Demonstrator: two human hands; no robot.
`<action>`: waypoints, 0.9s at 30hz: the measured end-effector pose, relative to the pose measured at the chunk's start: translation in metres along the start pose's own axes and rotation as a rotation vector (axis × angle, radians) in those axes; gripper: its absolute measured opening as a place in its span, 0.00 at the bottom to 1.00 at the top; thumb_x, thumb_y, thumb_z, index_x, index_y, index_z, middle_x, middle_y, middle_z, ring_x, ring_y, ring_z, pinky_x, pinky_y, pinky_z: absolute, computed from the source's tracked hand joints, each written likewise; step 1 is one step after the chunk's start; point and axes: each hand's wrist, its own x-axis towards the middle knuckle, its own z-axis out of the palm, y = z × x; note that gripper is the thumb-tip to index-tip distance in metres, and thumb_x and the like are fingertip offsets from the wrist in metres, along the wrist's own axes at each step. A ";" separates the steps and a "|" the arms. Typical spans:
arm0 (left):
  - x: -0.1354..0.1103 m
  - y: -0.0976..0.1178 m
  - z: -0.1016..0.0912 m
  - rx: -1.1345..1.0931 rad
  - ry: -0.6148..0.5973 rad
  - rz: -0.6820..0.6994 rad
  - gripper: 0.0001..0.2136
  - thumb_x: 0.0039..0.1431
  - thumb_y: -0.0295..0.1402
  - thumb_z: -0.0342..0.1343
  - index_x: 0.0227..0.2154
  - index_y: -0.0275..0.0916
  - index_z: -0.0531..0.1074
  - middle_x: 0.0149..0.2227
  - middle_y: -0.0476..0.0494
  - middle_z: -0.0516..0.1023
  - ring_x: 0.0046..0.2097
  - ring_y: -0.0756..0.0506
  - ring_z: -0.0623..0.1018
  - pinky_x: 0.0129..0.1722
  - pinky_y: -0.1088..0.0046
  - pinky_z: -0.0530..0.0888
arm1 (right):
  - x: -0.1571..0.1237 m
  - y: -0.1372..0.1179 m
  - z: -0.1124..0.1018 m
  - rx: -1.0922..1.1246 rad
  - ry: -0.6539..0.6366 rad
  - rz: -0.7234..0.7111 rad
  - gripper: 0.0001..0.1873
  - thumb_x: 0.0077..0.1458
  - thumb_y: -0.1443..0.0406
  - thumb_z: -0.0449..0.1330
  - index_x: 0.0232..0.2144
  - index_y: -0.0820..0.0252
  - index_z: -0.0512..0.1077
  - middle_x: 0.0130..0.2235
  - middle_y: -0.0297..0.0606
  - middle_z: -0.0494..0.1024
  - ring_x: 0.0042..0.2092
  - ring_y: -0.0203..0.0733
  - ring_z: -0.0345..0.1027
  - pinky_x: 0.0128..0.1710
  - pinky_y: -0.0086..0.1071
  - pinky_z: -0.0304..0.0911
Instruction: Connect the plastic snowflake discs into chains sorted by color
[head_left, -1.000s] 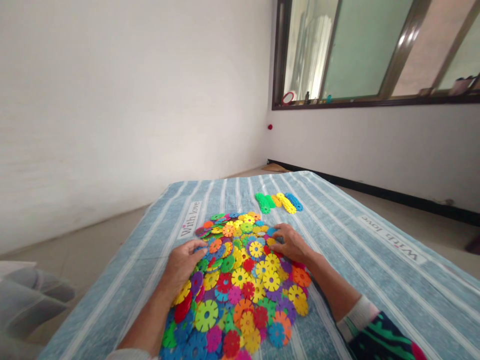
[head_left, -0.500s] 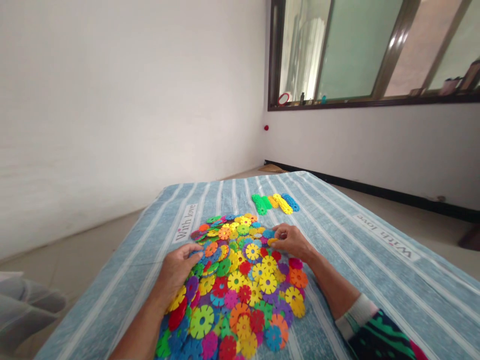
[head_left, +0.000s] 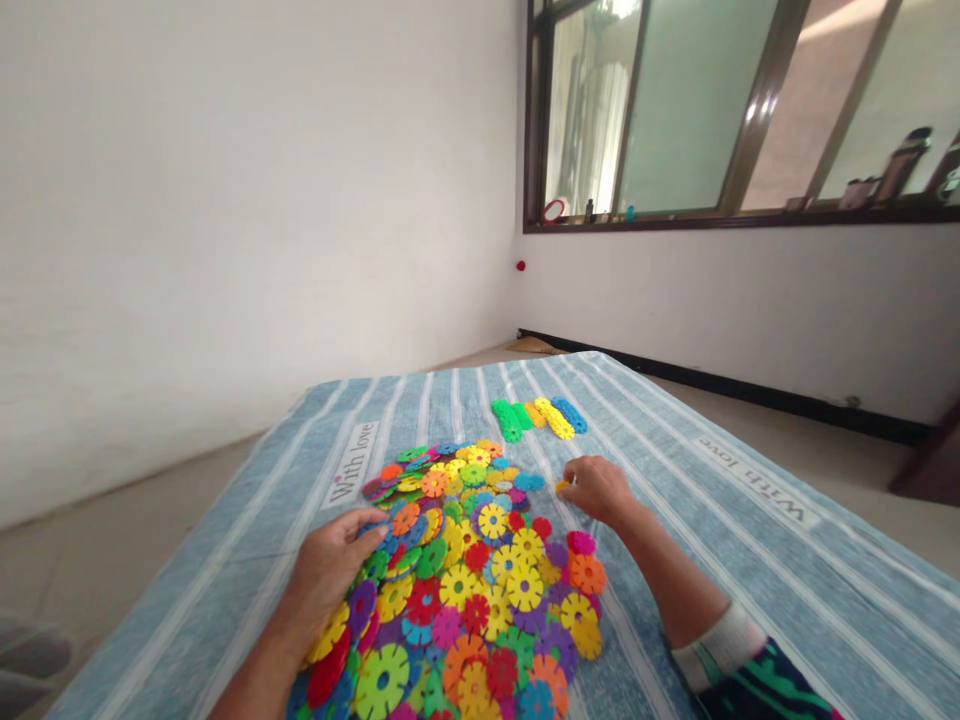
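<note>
A heap of notched plastic discs point(head_left: 459, 585) in many colours spreads over the striped cloth before me. My left hand point(head_left: 334, 555) rests at the heap's left side, thumb and forefinger slightly apart, their tips against blue discs point(head_left: 390, 545); its other fingers are mostly hidden. Just right of the heap, my right hand point(head_left: 598, 490) is closed in a pinch on a yellow-orange disc point(head_left: 561, 487), of which only an edge shows. Beyond the heap lie several discs grouped by colour in overlapping rows: green point(head_left: 510, 420), yellow-orange point(head_left: 535, 413), yellow point(head_left: 555, 418) and blue point(head_left: 570, 415).
The blue-and-white striped cloth point(head_left: 660, 470) covers the raised surface, whose far edge lies beyond the rows. A white wall point(head_left: 262, 200) stands on the left. At the back right is a window point(head_left: 697, 110) with small items along its sill.
My right hand has drawn away from the heap to the right, with the yellow-orange disc in its fingers. My left hand stays at the heap's side. The view has shifted slightly.
</note>
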 end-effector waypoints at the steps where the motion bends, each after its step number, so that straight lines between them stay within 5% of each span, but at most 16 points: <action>1: -0.001 0.000 0.000 0.000 0.001 -0.004 0.13 0.35 0.40 0.62 0.27 0.41 0.78 0.27 0.49 0.83 0.31 0.42 0.80 0.32 0.71 0.76 | 0.000 0.000 -0.001 0.006 -0.005 -0.002 0.13 0.50 0.61 0.58 0.37 0.55 0.79 0.40 0.43 0.81 0.43 0.48 0.74 0.31 0.30 0.57; 10: 0.002 -0.004 0.001 -0.020 -0.002 -0.027 0.14 0.34 0.41 0.62 0.27 0.41 0.77 0.27 0.49 0.82 0.30 0.42 0.80 0.31 0.72 0.76 | 0.009 0.003 0.001 0.077 -0.031 -0.069 0.11 0.51 0.63 0.58 0.34 0.54 0.81 0.36 0.39 0.82 0.39 0.43 0.75 0.30 0.28 0.57; 20: 0.003 -0.006 -0.002 -0.012 -0.040 -0.088 0.17 0.33 0.44 0.62 0.28 0.42 0.78 0.27 0.49 0.83 0.31 0.40 0.81 0.32 0.69 0.77 | 0.103 -0.002 -0.018 -0.158 0.026 -0.178 0.13 0.57 0.62 0.58 0.42 0.54 0.79 0.45 0.42 0.81 0.47 0.47 0.73 0.41 0.32 0.63; 27: 0.018 -0.040 -0.001 -0.035 -0.047 -0.110 0.21 0.33 0.49 0.63 0.31 0.42 0.79 0.28 0.47 0.83 0.30 0.39 0.81 0.26 0.69 0.77 | 0.143 -0.008 -0.018 -0.238 -0.032 -0.203 0.13 0.54 0.65 0.60 0.41 0.57 0.80 0.45 0.46 0.80 0.47 0.49 0.74 0.40 0.32 0.64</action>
